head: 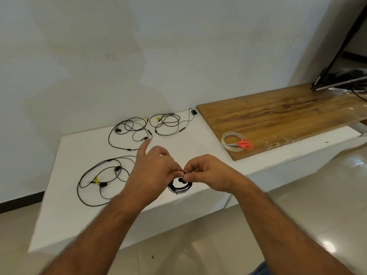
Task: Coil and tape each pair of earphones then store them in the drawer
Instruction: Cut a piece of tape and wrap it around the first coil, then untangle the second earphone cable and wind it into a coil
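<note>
Holding coiled earphones point(179, 187) above white cabinet top point(198, 139), plain wall behind.

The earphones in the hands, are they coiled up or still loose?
Coiled. The held earphones hang as a small tight loop bundle, pinched at the top by the left hand and right hand.

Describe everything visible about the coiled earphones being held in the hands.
The coiled earphones are thin black cable wound into a small, tight round loop of several turns, with one dark earbud showing inside the ring. The coil hangs above the front edge of the white table. The left hand and right hand pinch its top between fingertips.
</note>
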A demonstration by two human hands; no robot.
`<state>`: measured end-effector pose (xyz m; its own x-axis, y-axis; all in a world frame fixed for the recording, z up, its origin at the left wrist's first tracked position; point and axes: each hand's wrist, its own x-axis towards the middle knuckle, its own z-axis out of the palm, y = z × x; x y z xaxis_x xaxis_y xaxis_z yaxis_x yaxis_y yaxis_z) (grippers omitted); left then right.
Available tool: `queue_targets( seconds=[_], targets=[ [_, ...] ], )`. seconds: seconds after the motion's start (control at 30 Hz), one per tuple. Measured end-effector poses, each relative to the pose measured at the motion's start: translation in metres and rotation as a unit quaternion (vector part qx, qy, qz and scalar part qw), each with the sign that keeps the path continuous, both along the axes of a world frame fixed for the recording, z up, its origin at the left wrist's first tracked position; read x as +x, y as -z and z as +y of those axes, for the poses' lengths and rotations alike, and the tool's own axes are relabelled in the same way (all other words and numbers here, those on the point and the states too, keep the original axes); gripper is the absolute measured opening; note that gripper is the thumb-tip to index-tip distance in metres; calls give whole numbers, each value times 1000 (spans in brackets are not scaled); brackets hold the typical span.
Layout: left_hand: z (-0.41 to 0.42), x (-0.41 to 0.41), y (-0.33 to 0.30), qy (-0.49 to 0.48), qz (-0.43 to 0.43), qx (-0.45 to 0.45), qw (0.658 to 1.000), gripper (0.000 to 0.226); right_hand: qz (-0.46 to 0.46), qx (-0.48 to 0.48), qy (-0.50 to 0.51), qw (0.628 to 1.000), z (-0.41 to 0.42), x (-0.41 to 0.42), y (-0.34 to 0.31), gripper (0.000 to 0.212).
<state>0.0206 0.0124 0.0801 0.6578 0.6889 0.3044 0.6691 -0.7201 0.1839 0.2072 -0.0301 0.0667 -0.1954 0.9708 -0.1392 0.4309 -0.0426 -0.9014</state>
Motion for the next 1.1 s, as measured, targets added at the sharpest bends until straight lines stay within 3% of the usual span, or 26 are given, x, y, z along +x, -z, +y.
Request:
queue_targets(
  seconds=[0.17,0.3,0.53,0.87,1.0,1.1],
  targets=[
    [7,-1,13,0,-12,-21,1000,22,-7,-9,8,1000,1,-1,5,7],
    [12,4,25,-40,-35,-95,994,21,-33,40,94,994,6,-7,16,2],
    [26,14,50,-108,-176,-286,936,40,-66,20,198,978,25,5,37,5],
    [63,-15,62,-221,-197,-246,923,26,-168,-48,322,931,69,52,75,22],
    [76,-42,63,-258,-187,-240,917,23,-305,-55,286,907,85,56,76,26],
    [86,-72,70,-290,-172,-227,914,23,-427,-68,272,860,88,48,69,32]
  ],
)
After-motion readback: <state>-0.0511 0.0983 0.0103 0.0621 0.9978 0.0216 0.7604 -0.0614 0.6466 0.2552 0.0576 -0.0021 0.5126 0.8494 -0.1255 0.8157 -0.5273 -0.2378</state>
